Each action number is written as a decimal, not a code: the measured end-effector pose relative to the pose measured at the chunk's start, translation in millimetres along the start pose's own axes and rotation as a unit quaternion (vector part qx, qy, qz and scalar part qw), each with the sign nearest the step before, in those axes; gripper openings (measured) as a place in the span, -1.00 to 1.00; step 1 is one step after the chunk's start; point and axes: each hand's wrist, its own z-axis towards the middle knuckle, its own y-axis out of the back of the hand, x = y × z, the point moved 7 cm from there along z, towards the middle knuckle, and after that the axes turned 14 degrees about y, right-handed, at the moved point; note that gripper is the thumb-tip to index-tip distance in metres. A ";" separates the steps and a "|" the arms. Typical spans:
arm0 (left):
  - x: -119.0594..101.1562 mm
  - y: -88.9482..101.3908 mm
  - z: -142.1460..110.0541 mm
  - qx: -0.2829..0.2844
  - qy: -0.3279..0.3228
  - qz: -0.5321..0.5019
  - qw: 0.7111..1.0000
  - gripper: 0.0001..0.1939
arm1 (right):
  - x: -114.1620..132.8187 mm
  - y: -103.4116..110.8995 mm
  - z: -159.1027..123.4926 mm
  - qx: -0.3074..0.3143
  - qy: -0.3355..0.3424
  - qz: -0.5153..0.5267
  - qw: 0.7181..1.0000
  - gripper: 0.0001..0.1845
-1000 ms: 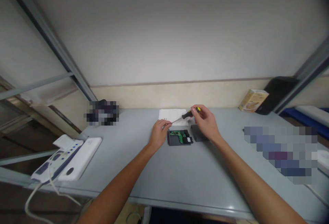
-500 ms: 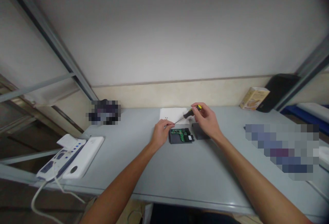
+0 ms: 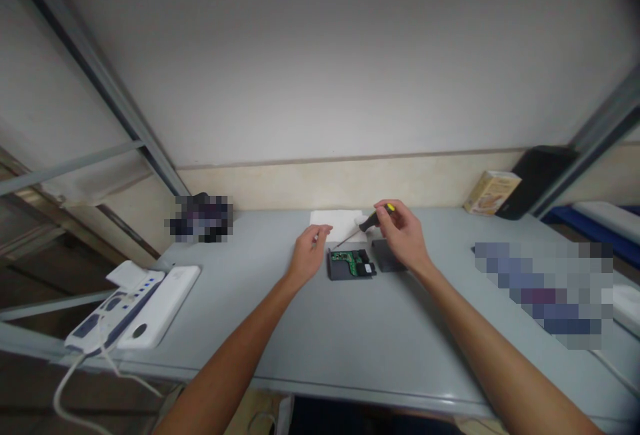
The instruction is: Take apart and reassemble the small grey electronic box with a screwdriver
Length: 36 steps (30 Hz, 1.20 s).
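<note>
My right hand [image 3: 404,234] is wrapped round the black and yellow handle of a screwdriver [image 3: 373,220]. Its thin shaft slants down to the left, the tip close to the upper left corner of an opened dark case with a green circuit board [image 3: 351,264]. Left of that corner, my left hand [image 3: 309,250] is raised with thumb and fingertips drawn together; whatever they pinch is too small to make out. Behind both hands lies a white sheet [image 3: 343,223], partly covered by my left fingers. A dark flat cover [image 3: 386,256] sits beside the case, partly under my right hand.
On the grey table [image 3: 320,335], a white power strip [image 3: 117,305] with cables and a white slab-like device [image 3: 163,308] lie at the left. A yellow box [image 3: 493,193] and a black panel [image 3: 537,178] stand back right. Blurred patches hide items on both sides.
My left fingers have lifted away from the screwdriver's shaft, up and slightly left. The screwdriver tip has dropped a little toward the case corner.
</note>
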 end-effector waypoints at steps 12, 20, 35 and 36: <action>-1.5 -10.0 -6.0 0.074 -0.028 0.175 0.981 -0.53 | 0.4 -9.1 -4.9 0.066 0.015 -0.051 0.996 -0.70; 3.0 -16.9 -6.3 0.109 -0.032 0.175 0.978 -0.49 | -1.6 -13.1 -7.4 0.075 0.019 -0.052 0.996 -0.70; 5.3 -20.1 -6.3 0.117 -0.042 0.182 0.975 -0.50 | -5.8 -13.4 -8.4 0.083 0.014 -0.070 0.994 -0.67; 5.3 -20.0 -6.3 0.116 -0.042 0.182 0.976 -0.50 | -5.6 -13.2 -8.4 0.084 0.014 -0.071 0.994 -0.67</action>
